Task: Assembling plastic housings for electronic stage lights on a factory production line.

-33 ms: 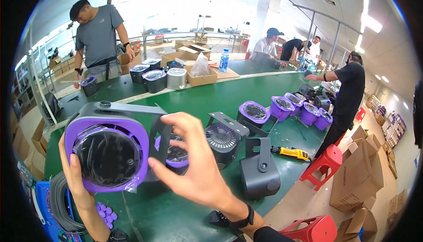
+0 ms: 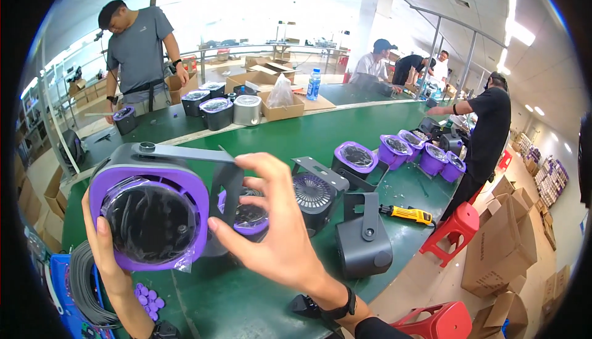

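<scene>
My left hand holds up a square grey unit with a purple face; clear plastic film covers its round dark front. A grey U-shaped bracket runs across the unit's top and down its right side. My right hand pinches the bracket's side arm between thumb and forefinger, the other fingers spread. A black band sits on my right wrist. Just behind that hand, a second purple-rimmed unit lies on the green table.
A dark fan unit, a grey bracketed unit and a yellow power screwdriver lie to the right. Further right are several purple units, red stools and cardboard boxes. A person in grey stands opposite. Coiled cable lies lower left.
</scene>
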The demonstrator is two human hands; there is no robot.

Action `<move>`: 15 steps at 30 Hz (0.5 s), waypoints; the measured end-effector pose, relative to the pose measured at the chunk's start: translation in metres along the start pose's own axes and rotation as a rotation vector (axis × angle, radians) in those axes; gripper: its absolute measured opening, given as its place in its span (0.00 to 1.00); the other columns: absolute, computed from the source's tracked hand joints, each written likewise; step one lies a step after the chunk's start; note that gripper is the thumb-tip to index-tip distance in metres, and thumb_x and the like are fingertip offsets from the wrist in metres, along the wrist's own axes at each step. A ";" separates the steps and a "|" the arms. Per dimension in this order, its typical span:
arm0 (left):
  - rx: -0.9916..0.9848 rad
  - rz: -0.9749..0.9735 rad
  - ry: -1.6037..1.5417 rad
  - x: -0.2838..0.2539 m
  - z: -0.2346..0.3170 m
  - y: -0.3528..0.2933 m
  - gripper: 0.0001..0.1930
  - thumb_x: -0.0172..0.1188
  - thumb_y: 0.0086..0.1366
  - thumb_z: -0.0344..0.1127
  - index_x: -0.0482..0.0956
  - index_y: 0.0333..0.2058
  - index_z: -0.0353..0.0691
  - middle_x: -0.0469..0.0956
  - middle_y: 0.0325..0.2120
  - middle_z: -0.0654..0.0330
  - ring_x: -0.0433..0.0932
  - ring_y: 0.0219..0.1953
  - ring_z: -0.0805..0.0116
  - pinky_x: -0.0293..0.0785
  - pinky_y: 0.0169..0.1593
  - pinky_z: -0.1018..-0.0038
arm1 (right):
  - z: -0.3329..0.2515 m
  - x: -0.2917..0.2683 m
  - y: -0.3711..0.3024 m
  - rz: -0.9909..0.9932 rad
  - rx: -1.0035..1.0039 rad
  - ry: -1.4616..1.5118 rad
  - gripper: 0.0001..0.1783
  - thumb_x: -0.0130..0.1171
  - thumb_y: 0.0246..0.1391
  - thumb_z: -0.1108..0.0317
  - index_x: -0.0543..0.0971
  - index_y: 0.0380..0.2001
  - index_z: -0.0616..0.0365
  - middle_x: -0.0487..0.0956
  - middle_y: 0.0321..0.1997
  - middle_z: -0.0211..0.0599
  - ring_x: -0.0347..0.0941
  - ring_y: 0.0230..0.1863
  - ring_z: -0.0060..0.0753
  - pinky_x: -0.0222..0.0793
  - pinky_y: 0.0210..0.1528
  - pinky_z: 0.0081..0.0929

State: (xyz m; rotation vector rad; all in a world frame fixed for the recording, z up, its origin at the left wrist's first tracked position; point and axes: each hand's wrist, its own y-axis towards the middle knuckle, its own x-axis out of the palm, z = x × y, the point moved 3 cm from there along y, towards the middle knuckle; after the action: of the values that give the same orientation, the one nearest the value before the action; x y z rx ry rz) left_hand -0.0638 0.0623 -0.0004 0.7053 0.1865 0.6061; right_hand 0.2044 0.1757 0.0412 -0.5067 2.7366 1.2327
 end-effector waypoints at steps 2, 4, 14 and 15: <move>0.019 -0.030 -0.151 -0.003 0.002 -0.001 0.34 0.47 0.79 0.51 0.56 0.73 0.33 0.65 0.68 0.54 0.66 0.68 0.65 0.59 0.71 0.67 | 0.002 0.000 0.000 0.056 0.064 0.137 0.47 0.75 0.51 0.64 0.61 0.69 0.59 0.64 0.67 0.53 0.65 0.68 0.53 0.66 0.66 0.44; -0.011 -0.057 -0.211 -0.004 0.009 -0.006 0.31 0.46 0.80 0.50 0.59 0.71 0.34 0.68 0.65 0.56 0.69 0.65 0.66 0.63 0.69 0.68 | 0.005 -0.001 0.003 -0.019 0.009 0.065 0.50 0.75 0.51 0.60 0.59 0.71 0.60 0.63 0.69 0.55 0.63 0.70 0.55 0.63 0.69 0.45; -0.056 -0.080 -0.241 -0.011 0.004 -0.022 0.32 0.49 0.78 0.51 0.59 0.71 0.35 0.70 0.63 0.55 0.71 0.63 0.65 0.66 0.67 0.67 | 0.003 -0.009 0.005 -0.177 -0.007 -0.049 0.52 0.80 0.47 0.54 0.64 0.69 0.61 0.65 0.72 0.54 0.61 0.74 0.51 0.57 0.73 0.43; -0.035 -0.085 -0.199 -0.010 0.005 -0.022 0.33 0.50 0.78 0.51 0.58 0.71 0.35 0.69 0.63 0.55 0.71 0.64 0.64 0.66 0.67 0.67 | 0.003 -0.009 0.004 -0.155 -0.011 -0.067 0.50 0.79 0.48 0.55 0.65 0.69 0.62 0.65 0.72 0.56 0.62 0.74 0.52 0.57 0.73 0.43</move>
State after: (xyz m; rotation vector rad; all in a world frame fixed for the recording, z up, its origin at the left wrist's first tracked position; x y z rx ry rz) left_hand -0.0600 0.0410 -0.0117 0.7152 0.0207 0.4534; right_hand 0.2118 0.1827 0.0441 -0.6530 2.5820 1.2054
